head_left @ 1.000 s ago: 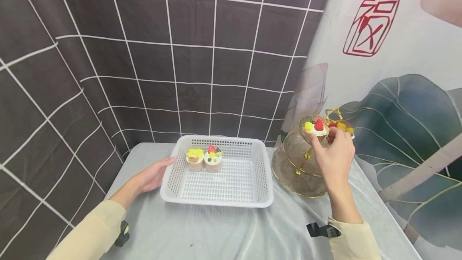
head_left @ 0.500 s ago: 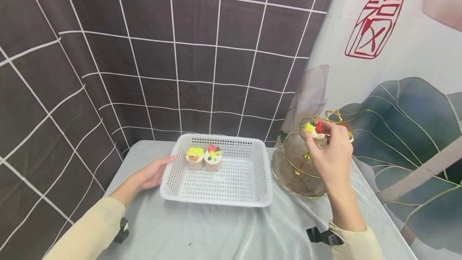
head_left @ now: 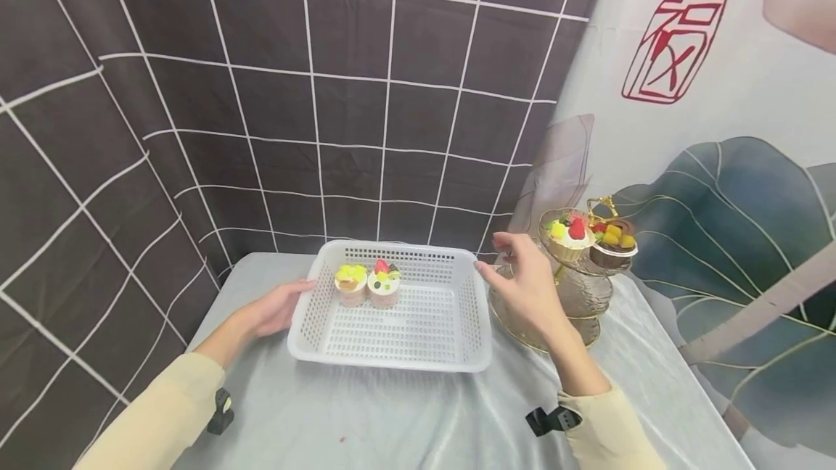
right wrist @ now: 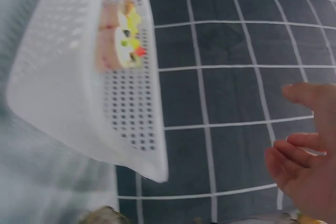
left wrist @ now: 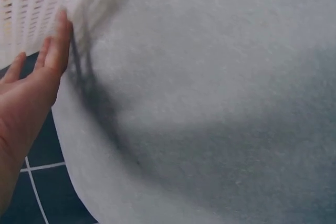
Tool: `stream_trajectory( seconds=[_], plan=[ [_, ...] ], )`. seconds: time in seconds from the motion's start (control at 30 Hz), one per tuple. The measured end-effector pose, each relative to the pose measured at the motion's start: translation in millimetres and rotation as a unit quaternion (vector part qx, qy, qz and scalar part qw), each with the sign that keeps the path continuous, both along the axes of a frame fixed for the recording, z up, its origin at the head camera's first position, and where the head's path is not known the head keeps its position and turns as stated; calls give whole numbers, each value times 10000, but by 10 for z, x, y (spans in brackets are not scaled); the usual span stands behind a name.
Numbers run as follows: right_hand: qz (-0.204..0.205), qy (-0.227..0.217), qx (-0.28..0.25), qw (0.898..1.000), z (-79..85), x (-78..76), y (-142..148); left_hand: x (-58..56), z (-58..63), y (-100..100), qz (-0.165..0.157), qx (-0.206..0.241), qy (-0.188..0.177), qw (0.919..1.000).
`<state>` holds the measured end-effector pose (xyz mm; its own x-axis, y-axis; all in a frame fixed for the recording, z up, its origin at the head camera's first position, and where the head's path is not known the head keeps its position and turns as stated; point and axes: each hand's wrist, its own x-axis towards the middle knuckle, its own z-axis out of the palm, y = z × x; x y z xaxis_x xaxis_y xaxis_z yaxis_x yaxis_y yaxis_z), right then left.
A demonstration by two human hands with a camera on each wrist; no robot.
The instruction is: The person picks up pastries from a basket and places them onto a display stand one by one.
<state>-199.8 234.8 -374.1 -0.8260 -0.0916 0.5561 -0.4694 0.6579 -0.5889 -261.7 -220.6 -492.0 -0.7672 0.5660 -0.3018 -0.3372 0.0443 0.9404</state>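
My left hand (head_left: 277,309) rests with straight fingers against the left wall of a white plastic basket (head_left: 392,365). Two small cream-topped cupcakes stand side by side in its left part: one with yellow topping (head_left: 353,283), the other with a strawberry and green bits (head_left: 383,287). My right hand (head_left: 527,285) hovers by the basket's right rim, thumb and fingers apart, holding nothing. Behind it, the top tier of a gold-rimmed glass tiered stand (head_left: 584,292) carries a strawberry-topped cupcake (head_left: 570,238) and a dark-cupped one with yellow fruit (head_left: 614,241).
A pale grey-blue cloth (head_left: 392,419) covers the table. Dark cloth with a white grid (head_left: 353,107) hangs behind and at the left. A printed curtain (head_left: 718,238) hangs at the right, close to the stand.
My right hand has left the strawberry-topped cupcake on the stand's top tier and moved left to the basket's right rim. My left hand has stayed at the basket.
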Motion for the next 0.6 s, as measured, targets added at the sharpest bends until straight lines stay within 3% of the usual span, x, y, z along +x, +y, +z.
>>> stream_trajectory(
  seconds=[0.17, 0.4, 0.6],
  plan=[
    [412, -830, -347, 9951, -133, -75, -142, -62, 51, 67, 195, -117, 272, 9994],
    [728, -1216, -565, 9883, -331, -196, -369, -202, 121, 210, 985, -470, 576, 9924],
    [881, -1592, -827, 9798, -541, -266, -547, -229, 134, 261, 1009, -495, 483, 9925]
  ],
)
